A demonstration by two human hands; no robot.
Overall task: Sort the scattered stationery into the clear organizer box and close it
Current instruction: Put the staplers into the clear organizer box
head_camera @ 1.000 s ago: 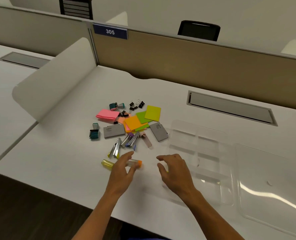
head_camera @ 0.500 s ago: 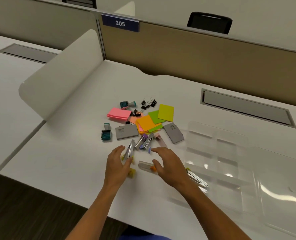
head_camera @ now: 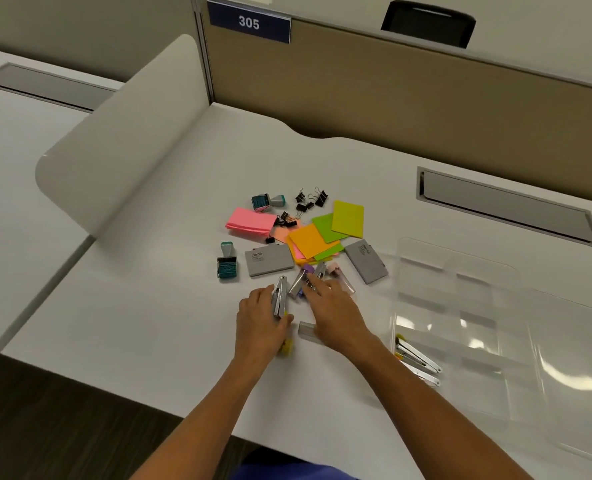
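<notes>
Step in hand, as judged: mid-sort, staple removers being gathered for the clear organizer box (head_camera: 461,306). Only the near-left compartment is loaded, with two or three metal staple removers (head_camera: 417,360). The lid (head_camera: 571,368) lies open flat, just right of the box.

The box is a transparent tray with several dividers, hard to read against the white desk (head_camera: 149,323); it sits right of the stationery pile. Everything below is placed from the box.

- Sticky notes: pink stack (head_camera: 251,221), orange pad (head_camera: 310,240), green sheets (head_camera: 325,227), yellow-green pad (head_camera: 348,219), all left of the box, far side of the pile.
- Two grey cases: one (head_camera: 268,260) well left, one (head_camera: 365,261) just left.
- Two teal stamps (head_camera: 227,264) (head_camera: 267,201), furthest left.
- Black binder clips (head_camera: 310,199), left and farther back.
- Clear tube (head_camera: 306,329), left, partly covered by the right wrist; a yellow cap (head_camera: 285,348) shows beside the left hand.

Left hand (head_camera: 261,323): fingers curled round a silver staple remover (head_camera: 280,301), which is gripped. Right hand (head_camera: 336,310): fingers extended and laid on the purple-tipped removers (head_camera: 303,277); whether anything is pinched cannot be told.

Next move, as judged: right-hand removers to be closed on, then both carried right and dropped into the near-left compartment.
</notes>
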